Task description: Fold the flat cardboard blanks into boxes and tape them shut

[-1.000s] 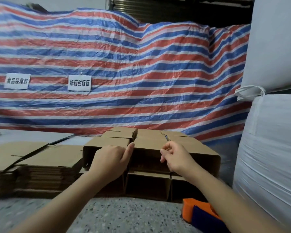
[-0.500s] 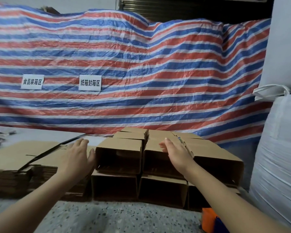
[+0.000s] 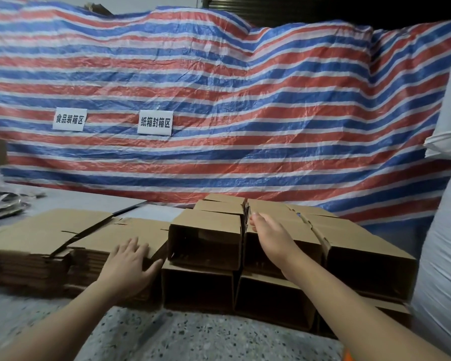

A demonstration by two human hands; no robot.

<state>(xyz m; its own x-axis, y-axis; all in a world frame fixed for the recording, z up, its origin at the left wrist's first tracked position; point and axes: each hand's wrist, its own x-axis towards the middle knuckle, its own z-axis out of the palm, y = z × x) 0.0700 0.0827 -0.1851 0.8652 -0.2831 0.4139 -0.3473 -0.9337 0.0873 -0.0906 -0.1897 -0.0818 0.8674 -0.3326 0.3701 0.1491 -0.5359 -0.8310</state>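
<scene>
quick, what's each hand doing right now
Left hand: open, fingers spread flat on the stack of flat cardboard blanks.
Right hand: open, straight fingers on the folded box, holding nothing.

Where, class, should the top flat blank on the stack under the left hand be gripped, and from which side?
Probably at the near right corner of the top flat blank, coming from the front: the left hand lies open there, and that edge overhangs free beside the folded boxes.

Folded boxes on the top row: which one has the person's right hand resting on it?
The middle box, just right of the leftmost upper box. The right hand lies flat on its top; the other upper boxes are untouched.
</scene>
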